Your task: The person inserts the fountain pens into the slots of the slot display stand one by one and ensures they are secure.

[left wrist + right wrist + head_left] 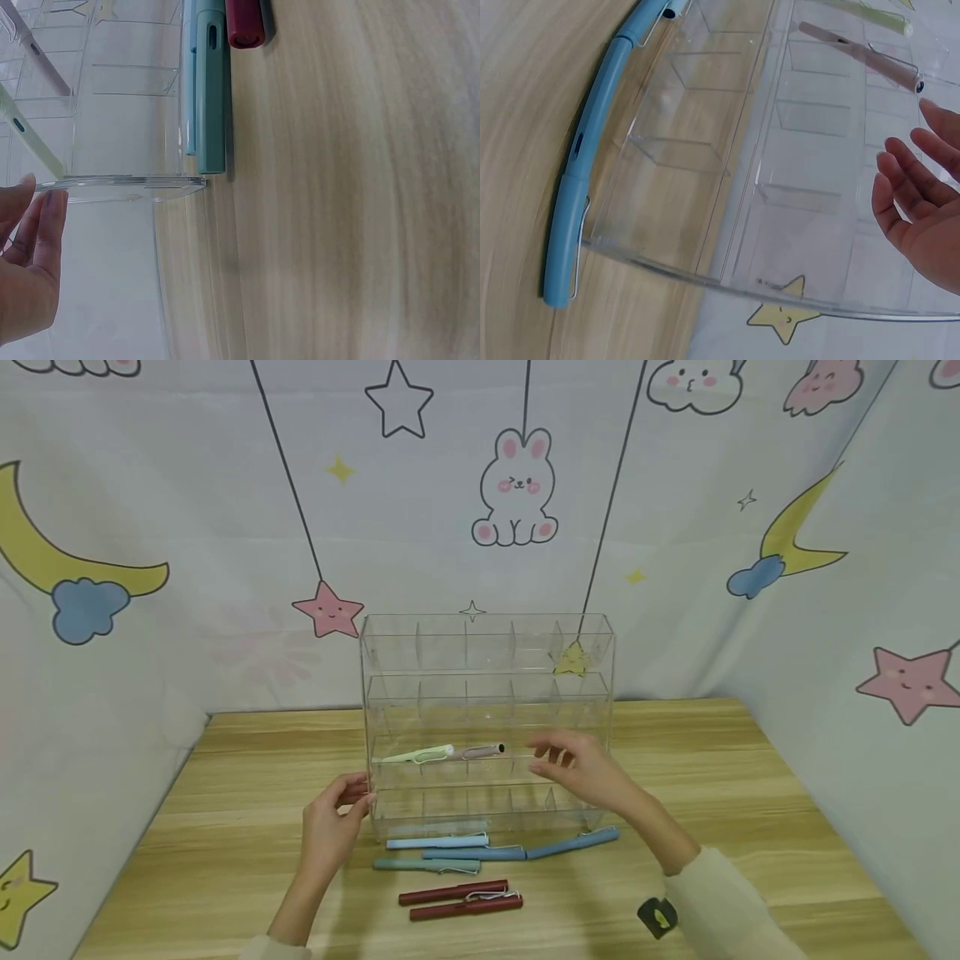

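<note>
A clear tiered pen organizer (487,797) with several compartments stands upright on the table. My left hand (333,818) grips its left side panel, the thumb and fingers (51,225) meeting at the panel's edge. My right hand (581,768) holds nothing; its fingers curve loosely in front of the organizer's right half. A pale green pen (416,755) and a grey-brown pen (477,752) lean in one of the lower tiers. In the right wrist view, the fingertips are close to the capped end of the grey-brown pen (862,54).
Before the organizer lie a light blue pen (437,842), two blue pens (474,854) (573,843), a teal pen (426,865) and two dark red pens (453,892) (467,907). A small black item (657,917) is near my right sleeve. Patterned curtains (420,543) surround the wooden table (247,793).
</note>
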`<state>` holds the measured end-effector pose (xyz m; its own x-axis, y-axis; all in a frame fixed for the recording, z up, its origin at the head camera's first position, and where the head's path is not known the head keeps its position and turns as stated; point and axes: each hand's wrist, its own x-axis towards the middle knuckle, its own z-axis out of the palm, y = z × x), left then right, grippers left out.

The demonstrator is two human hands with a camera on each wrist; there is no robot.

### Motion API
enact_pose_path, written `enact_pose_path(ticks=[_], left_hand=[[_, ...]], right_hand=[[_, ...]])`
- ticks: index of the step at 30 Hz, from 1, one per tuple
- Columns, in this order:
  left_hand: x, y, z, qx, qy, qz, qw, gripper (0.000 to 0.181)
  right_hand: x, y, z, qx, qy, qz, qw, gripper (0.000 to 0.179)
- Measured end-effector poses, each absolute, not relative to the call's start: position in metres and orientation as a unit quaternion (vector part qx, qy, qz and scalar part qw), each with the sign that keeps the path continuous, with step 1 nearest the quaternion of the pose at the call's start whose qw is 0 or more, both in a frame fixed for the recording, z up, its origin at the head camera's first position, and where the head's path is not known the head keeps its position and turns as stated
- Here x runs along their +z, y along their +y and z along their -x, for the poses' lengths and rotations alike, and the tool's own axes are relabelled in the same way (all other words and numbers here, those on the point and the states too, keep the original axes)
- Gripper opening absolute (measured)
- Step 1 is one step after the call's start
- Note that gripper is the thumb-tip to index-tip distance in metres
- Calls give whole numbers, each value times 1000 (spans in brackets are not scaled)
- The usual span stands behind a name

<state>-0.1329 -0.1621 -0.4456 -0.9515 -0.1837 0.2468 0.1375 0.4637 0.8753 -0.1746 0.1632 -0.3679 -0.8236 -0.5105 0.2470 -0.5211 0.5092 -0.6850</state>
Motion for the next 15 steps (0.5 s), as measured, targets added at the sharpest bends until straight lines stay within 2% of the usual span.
enact_pose_path(ticks=[15], left_hand=[[-446,-162,132,-514,-842,-5,163,22]], right_hand=[[-381,211,166,355,-879,-316,-42,11]])
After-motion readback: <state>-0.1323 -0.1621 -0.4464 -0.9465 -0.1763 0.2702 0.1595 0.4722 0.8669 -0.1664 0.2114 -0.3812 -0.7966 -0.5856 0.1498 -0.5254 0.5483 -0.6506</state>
